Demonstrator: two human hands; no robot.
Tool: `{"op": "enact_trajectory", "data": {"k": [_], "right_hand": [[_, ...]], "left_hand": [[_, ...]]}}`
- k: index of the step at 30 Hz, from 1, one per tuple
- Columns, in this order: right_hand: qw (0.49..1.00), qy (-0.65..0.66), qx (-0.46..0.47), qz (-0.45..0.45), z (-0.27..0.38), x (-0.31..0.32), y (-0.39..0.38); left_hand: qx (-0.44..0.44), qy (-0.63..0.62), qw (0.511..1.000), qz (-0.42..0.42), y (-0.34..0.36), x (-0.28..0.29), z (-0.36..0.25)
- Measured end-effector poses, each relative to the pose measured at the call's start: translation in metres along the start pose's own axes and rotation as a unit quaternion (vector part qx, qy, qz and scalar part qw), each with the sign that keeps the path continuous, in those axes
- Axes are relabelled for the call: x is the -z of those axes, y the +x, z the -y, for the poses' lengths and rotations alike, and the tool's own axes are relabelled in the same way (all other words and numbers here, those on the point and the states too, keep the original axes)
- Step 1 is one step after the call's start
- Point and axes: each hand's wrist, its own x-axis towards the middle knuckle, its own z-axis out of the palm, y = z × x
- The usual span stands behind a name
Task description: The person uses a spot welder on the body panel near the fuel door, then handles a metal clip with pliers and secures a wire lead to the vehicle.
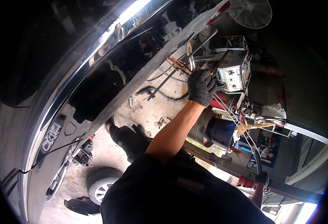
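Note:
My left hand (201, 87), in a dark grey knit glove, is raised at the centre right with its fingers curled; what lies inside them is hidden. Copper-coloured clamp ends (179, 64) and a dark thin rod (164, 84) show just beyond it. Thin pale rods (233, 112) run down from beside this hand toward my right side. Lower right, my gloved right hand (261, 179) is closed round the end of a dark bar (259, 164). On the left spans a glossy black car body panel (96, 78) with a dull grey edge.
A machine with a white control face (231, 79) stands beyond my left hand, near a wire fan (250, 13). A dark blue drum (220, 132) is beside my forearm. A wheel (102, 188), a coil-spring part (130, 103) and a black cable (167, 97) lie on the floor.

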Motion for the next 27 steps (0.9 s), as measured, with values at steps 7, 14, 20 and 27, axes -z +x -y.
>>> {"op": "enact_trajectory", "data": {"k": [7, 14, 20, 27], "right_hand": [[0.978, 0.080, 0.183, -0.061, 0.103, 0.040, -0.034], [0.986, 0.063, 0.150, -0.046, 0.106, 0.008, -0.016], [0.997, 0.036, 0.068, -0.022, 0.057, -0.012, -0.007], [0.983, 0.139, 0.118, 0.012, 0.085, -0.027, 0.009]], "left_hand": [[0.008, 0.028, 1.000, 0.004, -0.009, 0.002, -0.001], [0.035, 0.036, 0.999, -0.011, 0.009, 0.035, 0.003], [0.072, -0.057, 0.983, 0.162, 0.025, 0.053, 0.018], [-0.023, 0.054, 0.998, 0.022, 0.004, 0.019, 0.008]]}}
